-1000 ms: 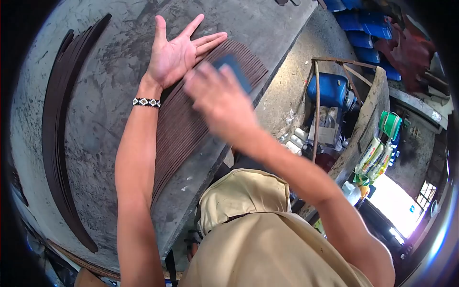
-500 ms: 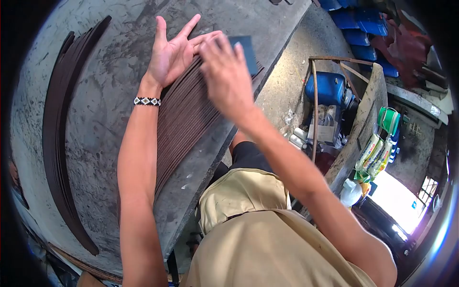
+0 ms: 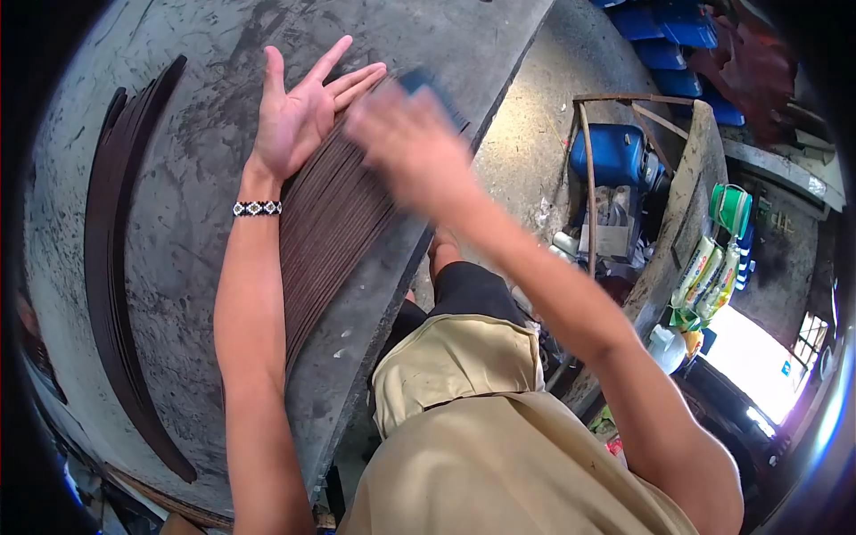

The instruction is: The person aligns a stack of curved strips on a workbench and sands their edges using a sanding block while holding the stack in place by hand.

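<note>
A fanned bundle of long, thin dark brown strips (image 3: 343, 214) stands on edge across the grey tabletop (image 3: 357, 357). My left hand (image 3: 299, 120) is palm up with fingers spread, its lower edge against the far-left side of the bundle; a beaded bracelet circles that wrist. Over the far end of the strips, my right hand (image 3: 412, 152) is smeared by motion. Under its fingers a flat dark blue-grey sheet (image 3: 426, 87), which looks like sandpaper, sticks out past the fingertips. The hand hides the part of the bundle beneath it.
A second curved bundle of brown strips (image 3: 111, 241) lies at the table's left. Beyond the right table edge are a blue plastic container (image 3: 615, 153), a wooden frame (image 3: 584, 187), hanging green-and-white packets (image 3: 704, 276) and a stack of blue items (image 3: 682, 45).
My right hand and the sheet have shifted slightly left over the strips, the hand still blurred. My left hand keeps its spread pose at the bundle; the whole view has shifted a little.
</note>
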Demonstrator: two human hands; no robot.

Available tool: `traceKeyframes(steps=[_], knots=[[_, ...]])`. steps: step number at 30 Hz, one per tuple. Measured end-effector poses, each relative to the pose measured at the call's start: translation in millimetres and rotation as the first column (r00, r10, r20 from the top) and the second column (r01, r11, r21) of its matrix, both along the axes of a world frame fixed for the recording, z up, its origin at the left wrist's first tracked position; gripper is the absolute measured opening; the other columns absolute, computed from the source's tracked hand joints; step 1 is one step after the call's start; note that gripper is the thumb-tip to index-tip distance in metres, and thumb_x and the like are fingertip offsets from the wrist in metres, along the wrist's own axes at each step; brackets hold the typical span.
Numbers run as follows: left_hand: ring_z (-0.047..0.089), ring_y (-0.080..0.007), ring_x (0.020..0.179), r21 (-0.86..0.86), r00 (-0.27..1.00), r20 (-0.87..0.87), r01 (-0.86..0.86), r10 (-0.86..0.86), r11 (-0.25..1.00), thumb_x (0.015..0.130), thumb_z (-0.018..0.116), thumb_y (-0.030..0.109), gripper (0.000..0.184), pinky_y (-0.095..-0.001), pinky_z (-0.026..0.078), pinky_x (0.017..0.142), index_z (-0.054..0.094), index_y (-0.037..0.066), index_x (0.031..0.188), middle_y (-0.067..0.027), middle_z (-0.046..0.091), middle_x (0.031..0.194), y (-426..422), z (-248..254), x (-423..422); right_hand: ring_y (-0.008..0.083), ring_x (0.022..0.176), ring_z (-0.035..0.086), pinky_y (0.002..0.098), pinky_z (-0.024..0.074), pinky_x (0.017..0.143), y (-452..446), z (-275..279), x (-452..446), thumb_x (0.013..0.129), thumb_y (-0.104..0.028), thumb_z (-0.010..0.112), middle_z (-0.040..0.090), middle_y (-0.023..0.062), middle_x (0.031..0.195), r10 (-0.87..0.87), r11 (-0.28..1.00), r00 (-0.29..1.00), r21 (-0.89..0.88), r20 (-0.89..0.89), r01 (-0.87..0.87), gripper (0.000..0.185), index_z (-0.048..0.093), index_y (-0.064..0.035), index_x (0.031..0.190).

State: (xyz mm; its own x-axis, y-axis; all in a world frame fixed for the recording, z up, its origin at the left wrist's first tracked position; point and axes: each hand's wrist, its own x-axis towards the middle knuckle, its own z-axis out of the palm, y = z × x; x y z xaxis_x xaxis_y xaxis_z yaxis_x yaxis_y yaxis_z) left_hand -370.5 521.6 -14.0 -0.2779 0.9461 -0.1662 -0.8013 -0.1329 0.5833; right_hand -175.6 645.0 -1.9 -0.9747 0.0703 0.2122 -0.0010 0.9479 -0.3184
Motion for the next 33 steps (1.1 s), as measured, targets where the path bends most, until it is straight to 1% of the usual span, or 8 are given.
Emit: traceKeyframes(steps=[3,5,6,10,22,26,29,33], knots=[[0.033,-0.0389,0.167,-0.210,0.851,-0.523,-0.073,-0.049,0.975,0.105,0.054,0.077,0.113,-0.0497,0.030,0.135,0.011,0.005,0.181,-0.0304,0.035,0.177,-10.8,10.3,19.0,0.0347,0.160,0.048,0.0586,0.0328,0.133,134.7,-14.5,-15.9,0.111,-0.022,0.063,0.060,0.0098,0.165,-0.364,0.898,0.929,0.236,-0.070,0.370,0.043,0.067,-0.0129,0.153],[0.035,-0.0407,0.166,-0.390,0.351,-0.896,-0.329,-0.272,0.860,0.090,0.074,0.076,0.129,-0.0551,0.025,0.136,0.015,0.004,0.180,-0.0291,0.039,0.176,-16.0,38.7,51.8,0.0351,0.160,0.047,0.0575,0.0331,0.133,161.8,-6.5,-22.9,0.113,-0.021,0.061,0.059,0.0095,0.167,-0.310,0.915,0.929,0.200,-0.202,0.349,0.043,0.066,-0.0137,0.155],[0.035,-0.0429,0.166,-0.419,0.013,-0.882,-0.483,-0.472,0.769,0.076,0.087,0.078,0.145,-0.0614,0.020,0.136,0.018,0.003,0.179,-0.0291,0.041,0.175,-18.2,55.3,75.6,0.0374,0.158,0.049,0.0592,0.0339,0.131,142.3,13.0,-22.3,0.109,-0.019,0.064,0.061,0.0118,0.164,-0.272,0.940,0.928,0.139,-0.255,0.313,0.042,0.068,-0.0124,0.151],[0.034,-0.0394,0.165,-0.317,-0.197,-0.742,-0.739,-0.640,0.595,0.071,0.089,0.075,0.148,-0.0655,0.017,0.135,0.019,0.000,0.178,-0.0234,0.041,0.173,-8.3,28.6,137.5,0.0374,0.156,0.051,0.0583,0.0336,0.132,16.3,-1.4,-5.2,0.101,-0.020,0.072,0.064,0.0101,0.161,-0.069,0.996,0.995,-0.066,-0.075,0.064,0.050,0.069,-0.0124,0.151],[0.048,-0.0362,0.150,-0.293,-0.097,-0.823,-0.772,-0.560,0.564,0.066,0.096,0.058,0.139,-0.0572,0.033,0.125,0.030,0.001,0.174,-0.0185,0.053,0.158,-7.8,19.2,137.4,0.0301,0.163,0.043,0.0554,0.0292,0.136,26.3,5.4,21.8,0.101,-0.021,0.070,0.059,0.0069,0.167,0.143,0.978,0.989,-0.161,0.044,-0.134,0.051,0.070,-0.0091,0.151],[0.049,-0.0356,0.148,-0.310,-0.062,-0.823,-0.785,-0.565,0.537,0.065,0.099,0.051,0.138,-0.0572,0.035,0.123,0.030,0.002,0.174,-0.0172,0.053,0.157,-4.4,24.9,136.6,0.0318,0.162,0.045,0.0563,0.0306,0.134,39.0,-4.7,-2.1,0.101,-0.017,0.071,0.062,0.0087,0.164,-0.275,0.952,0.961,-0.145,-0.013,0.270,0.046,0.071,-0.0074,0.146],[0.048,-0.0357,0.148,-0.216,-0.184,-0.807,-0.793,-0.561,0.570,0.065,0.099,0.050,0.139,-0.0570,0.035,0.123,0.029,0.003,0.174,-0.0167,0.053,0.157,-11.4,-0.1,135.2,0.0308,0.161,0.046,0.0535,0.0336,0.133,-2.2,17.2,25.9,0.100,-0.013,0.072,0.062,0.0075,0.164,0.083,0.967,0.994,-0.248,0.070,-0.063,0.049,0.071,-0.0095,0.149],[0.048,-0.0355,0.148,-0.326,-0.061,-0.817,-0.772,-0.574,0.546,0.064,0.100,0.053,0.143,-0.0573,0.034,0.123,0.026,0.004,0.176,-0.0168,0.052,0.157,-5.0,24.0,136.1,0.0318,0.162,0.046,0.0562,0.0339,0.133,67.0,5.7,10.2,0.102,-0.013,0.072,0.062,0.0048,0.164,0.063,0.998,0.995,-0.021,0.082,-0.062,0.046,0.072,-0.0124,0.149]])
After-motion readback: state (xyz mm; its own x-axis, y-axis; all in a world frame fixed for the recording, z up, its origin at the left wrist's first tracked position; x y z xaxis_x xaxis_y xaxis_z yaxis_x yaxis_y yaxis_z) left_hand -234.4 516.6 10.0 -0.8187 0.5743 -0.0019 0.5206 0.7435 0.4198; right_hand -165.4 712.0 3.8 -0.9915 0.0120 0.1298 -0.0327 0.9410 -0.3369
